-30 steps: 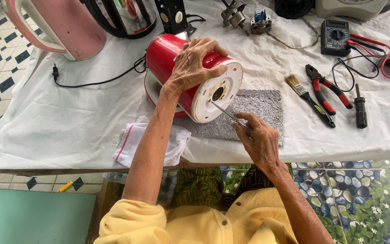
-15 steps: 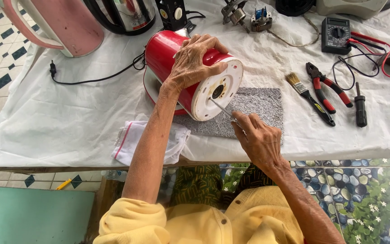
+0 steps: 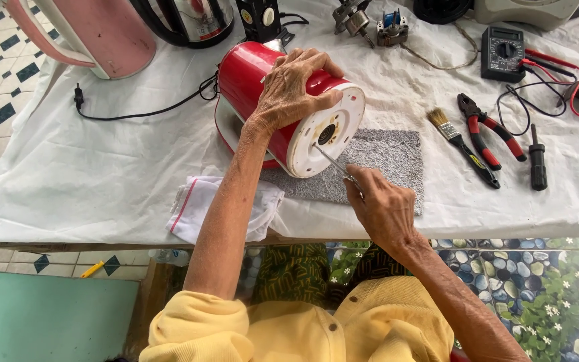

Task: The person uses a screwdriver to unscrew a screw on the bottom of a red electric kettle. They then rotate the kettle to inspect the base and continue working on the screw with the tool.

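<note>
A red electric kettle [image 3: 256, 74] lies on its side on a grey mat [image 3: 390, 157], its cream-coloured base turned toward me. My left hand [image 3: 296, 87] grips the kettle's body from above, fingers curled over the rim of the base. My right hand [image 3: 380, 208] holds a thin metal screwdriver [image 3: 333, 161], whose tip touches the base just below its round centre socket.
A white cloth [image 3: 102, 174] covers the table. To the right lie a paintbrush [image 3: 454, 137], red-handled pliers [image 3: 487, 127], a black screwdriver [image 3: 537, 161] and a multimeter [image 3: 502, 53] with red leads. A pink kettle [image 3: 102, 30], a black cord [image 3: 142, 110] and a folded rag [image 3: 199, 208] sit left.
The right hand has shifted slightly while keeping the screwdriver tip on the kettle base. The left hand keeps its grip on the kettle.
</note>
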